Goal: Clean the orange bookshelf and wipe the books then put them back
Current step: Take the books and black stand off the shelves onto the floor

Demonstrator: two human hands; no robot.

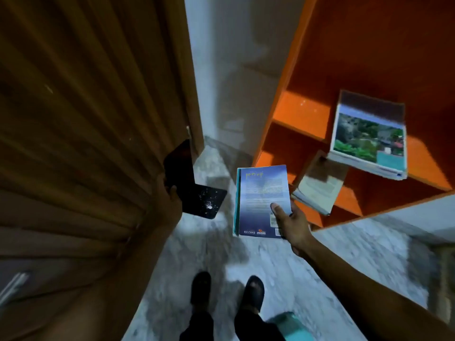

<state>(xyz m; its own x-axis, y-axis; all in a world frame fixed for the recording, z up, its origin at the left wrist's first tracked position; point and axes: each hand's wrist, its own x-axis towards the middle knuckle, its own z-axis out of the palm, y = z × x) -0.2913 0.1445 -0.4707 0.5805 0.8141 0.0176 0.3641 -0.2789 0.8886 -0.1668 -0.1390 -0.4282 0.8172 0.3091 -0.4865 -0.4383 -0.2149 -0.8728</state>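
Nearest, at the bottom of the view, the person's two dark sandalled feet stand on the pale speckled floor, with a blurred teal thing just to their right; what it is I cannot tell.

Farther out, the right hand pinches the blue book at its near right corner, thumb on the back cover and fingers underneath, holding it flat and face-down, probably so it can be wiped or carried back to the shelf.

To the left, the left hand grips a dark cloth, speckled with dust, close against the brown ribbed door, likely kept ready for wiping.

Far right stands the orange bookshelf. Two books lie flat on it: a landscape-covered book on an upper board, a pale book lower, overhanging the edge.
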